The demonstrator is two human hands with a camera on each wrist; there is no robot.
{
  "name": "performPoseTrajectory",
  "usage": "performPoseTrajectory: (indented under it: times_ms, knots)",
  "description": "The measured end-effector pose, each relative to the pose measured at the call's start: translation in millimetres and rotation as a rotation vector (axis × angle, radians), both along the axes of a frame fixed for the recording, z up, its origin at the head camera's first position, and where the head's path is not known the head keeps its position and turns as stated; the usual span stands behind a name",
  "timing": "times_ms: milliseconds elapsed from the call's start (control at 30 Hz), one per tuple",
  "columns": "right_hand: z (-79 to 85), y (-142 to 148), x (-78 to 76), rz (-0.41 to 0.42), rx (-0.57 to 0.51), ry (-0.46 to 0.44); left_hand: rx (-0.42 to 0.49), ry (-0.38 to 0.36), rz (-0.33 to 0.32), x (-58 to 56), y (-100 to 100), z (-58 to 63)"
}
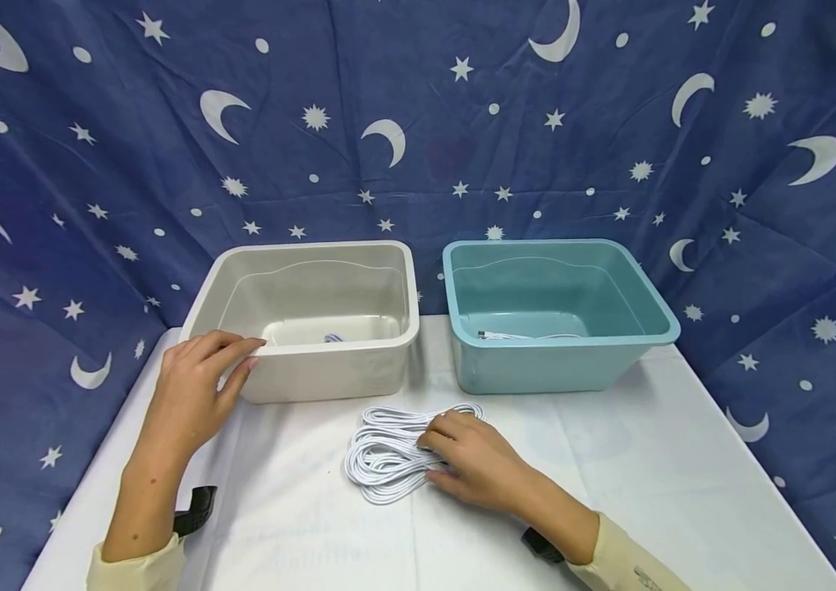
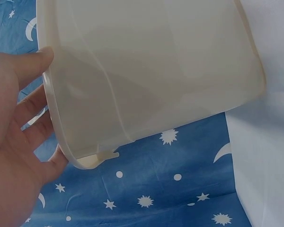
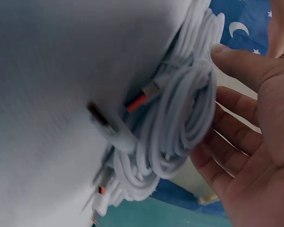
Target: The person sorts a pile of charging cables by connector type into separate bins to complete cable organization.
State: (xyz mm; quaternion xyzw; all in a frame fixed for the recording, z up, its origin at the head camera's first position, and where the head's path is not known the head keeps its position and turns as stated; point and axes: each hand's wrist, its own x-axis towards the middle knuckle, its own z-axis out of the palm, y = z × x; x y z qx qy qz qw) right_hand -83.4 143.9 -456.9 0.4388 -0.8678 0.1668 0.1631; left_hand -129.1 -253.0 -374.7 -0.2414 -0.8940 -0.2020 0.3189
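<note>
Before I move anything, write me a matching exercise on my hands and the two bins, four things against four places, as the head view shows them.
Column one:
1. Left hand
2. Right hand
3. Teal bin
4. Off-white bin

Column two:
A. To the right of the other bin
B. On the coiled white cable bundle
C. To the left of the other bin
D. Touching a bin

Pairs: 1-D, 2-B, 3-A, 4-C
</note>
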Motion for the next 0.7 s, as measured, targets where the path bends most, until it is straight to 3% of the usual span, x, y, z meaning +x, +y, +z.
performPoseTrajectory:
  times_ms: [267,700]
  knots:
    - [-7.6,-6.3,-0.5,-0.013,0.084,0.009,-0.001,0.005,0.003,-0.6,-0.4,1.4]
    - [-6.3,-6.1,1.6,0.024,0.012,0.025,0.005,-0.007,0.005,0.5,0.4,-0.5]
